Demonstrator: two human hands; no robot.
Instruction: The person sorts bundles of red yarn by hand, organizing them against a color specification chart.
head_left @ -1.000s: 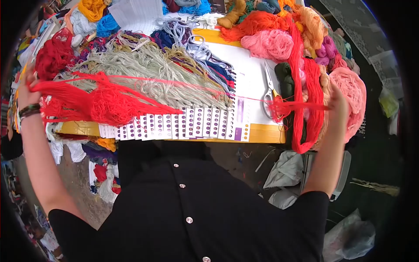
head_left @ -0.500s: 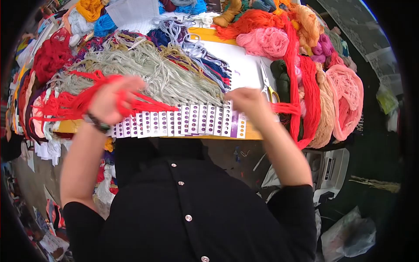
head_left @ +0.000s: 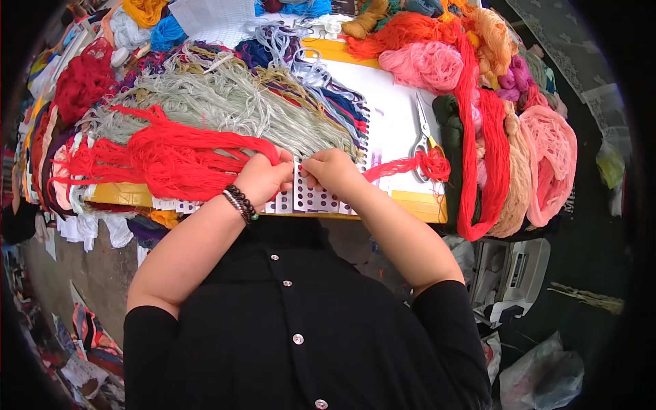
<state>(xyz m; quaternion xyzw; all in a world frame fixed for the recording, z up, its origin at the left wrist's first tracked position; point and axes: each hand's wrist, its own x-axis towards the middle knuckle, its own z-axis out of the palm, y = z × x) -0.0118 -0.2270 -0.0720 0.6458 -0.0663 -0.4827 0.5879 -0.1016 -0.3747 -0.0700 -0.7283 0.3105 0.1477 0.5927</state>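
Observation:
My left hand is closed on red thread, whose loose bundle spreads leftward over grey-green threads. Close beside it, my right hand pinches at the top of a punched white card; thin red thread shows at the fingertips. More such cards lie in a row along the table's front edge, partly covered by my hands and the red bundle. A tangled red strand runs from beside my right wrist to the right, over the scissors' handles.
Scissors with white and yellow handles lie on white paper. Red, peach and pink skeins hang at the table's right edge. Orange and pink yarn is piled behind. A machine stands below right.
Both hands have moved toward each other at the cards. The red thread is now bunched beside my left hand, and a red tangle now lies over the scissors' handles.

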